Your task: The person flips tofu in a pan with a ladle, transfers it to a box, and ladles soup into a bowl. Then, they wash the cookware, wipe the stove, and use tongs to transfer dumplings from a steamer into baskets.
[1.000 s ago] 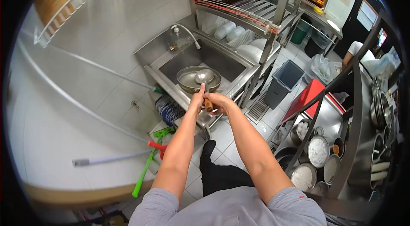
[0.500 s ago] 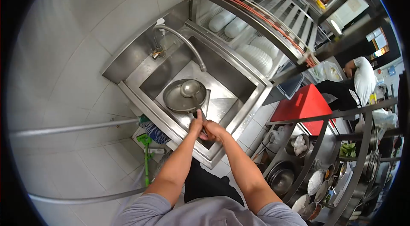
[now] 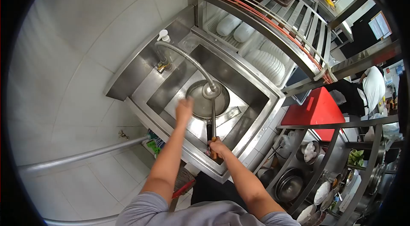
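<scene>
In the steel sink (image 3: pixel 252 119) rests a frying pan (image 3: pixel 200 108), its black handle pointing toward me. A ladle (image 3: pixel 213 113) lies with its bowl in the pan, under the curved faucet (image 3: pixel 188 58). My right hand (image 3: pixel 217 147) is closed around the ladle's wooden-ended handle, right where the pan handle reaches the fingers. Over the pan's left edge hovers my left hand (image 3: pixel 184 108), apart from both handles; motion smears its fingers.
White bowls (image 3: pixel 235 29) and stacked plates (image 3: pixel 267 64) stand in racks behind the sink. A white pump bottle (image 3: pixel 163 36) is by the faucet base. On the right are a red bin (image 3: pixel 314 108), shelves with pots (image 3: pixel 290 185), and a person (image 3: pixel 371 89) farther off.
My left hand has left the handles and moved up and left. The pan and ladle now sit under the faucet's end, farther right in view. My right hand keeps its hold.
</scene>
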`<state>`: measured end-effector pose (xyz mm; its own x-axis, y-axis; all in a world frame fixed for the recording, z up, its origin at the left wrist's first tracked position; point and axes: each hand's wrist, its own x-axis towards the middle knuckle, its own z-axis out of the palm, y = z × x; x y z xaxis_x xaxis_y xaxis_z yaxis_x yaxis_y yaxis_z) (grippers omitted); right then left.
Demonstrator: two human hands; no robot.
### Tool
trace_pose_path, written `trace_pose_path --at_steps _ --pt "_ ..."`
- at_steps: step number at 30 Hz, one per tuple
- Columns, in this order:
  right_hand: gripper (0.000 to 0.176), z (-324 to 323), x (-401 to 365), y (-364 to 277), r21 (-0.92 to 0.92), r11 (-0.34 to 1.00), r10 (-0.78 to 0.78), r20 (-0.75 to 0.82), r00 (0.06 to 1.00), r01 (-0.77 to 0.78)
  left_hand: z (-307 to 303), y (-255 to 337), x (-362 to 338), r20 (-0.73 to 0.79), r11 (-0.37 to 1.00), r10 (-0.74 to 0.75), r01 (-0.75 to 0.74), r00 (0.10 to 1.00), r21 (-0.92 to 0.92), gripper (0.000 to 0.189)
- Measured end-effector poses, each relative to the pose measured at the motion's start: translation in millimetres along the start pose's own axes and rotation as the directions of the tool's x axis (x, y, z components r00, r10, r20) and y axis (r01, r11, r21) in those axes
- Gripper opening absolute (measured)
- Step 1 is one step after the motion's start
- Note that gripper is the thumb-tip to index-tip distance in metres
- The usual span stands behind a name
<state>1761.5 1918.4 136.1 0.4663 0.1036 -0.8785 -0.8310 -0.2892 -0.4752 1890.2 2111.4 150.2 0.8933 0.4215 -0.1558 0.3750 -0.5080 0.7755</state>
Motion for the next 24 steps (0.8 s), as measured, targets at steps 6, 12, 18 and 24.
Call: trace_pose_path --at_steps 6,12,18,24 --pt "0.05 -10 -6 7 -0.606 0.793 -0.127 -0.068 0.989 0.06 -98 34 129 -0.444 0.958 0.286 -0.27 0.849 0.1 0.041" --pt "0.035 -24 -51 8 -0.541 0.685 -0.586 -0.012 0.81 0.488 -107 -17 167 -0.159 0.748 0.596 -0.472 0.787 0.466 0.024" --pt "0.027 -80 -192 46 -0.388 0.611 -0.79 -0.243 0.562 0.691 -104 -18 192 -0.088 0.972 0.21 -0.199 0.974 0.122 0.047" --pt "0.024 -136 -267 230 -0.339 0.922 -0.377 -0.665 0.645 0.188 -111 -9 196 -0.013 0.97 -0.08 0.075 0.997 -0.23 0.041"
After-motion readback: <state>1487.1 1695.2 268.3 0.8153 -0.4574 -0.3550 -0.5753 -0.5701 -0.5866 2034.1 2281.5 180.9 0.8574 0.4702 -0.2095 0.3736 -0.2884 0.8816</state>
